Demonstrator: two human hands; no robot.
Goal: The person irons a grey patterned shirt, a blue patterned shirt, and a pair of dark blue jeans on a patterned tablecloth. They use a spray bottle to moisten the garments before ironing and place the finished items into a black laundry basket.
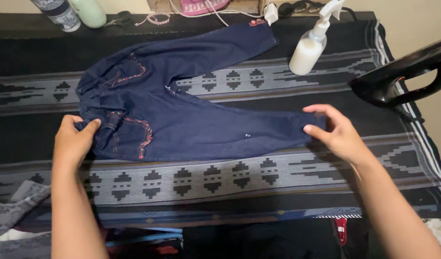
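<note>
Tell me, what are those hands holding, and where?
Both grip the dark blue jeans: left hand at the waistband, right hand at the near leg's hem.

Head cam, one view only, pointed down and forward over the work surface

The camera sits on the person's head, close in, so both forearms enter from the bottom edge and the left hand [74,139] and right hand [336,132] land mid-frame. It looks steeply down on the black cloth with grey woven bands [239,180], with the far edge and a strip of pale wall [412,24] just showing along the top and right.
</note>
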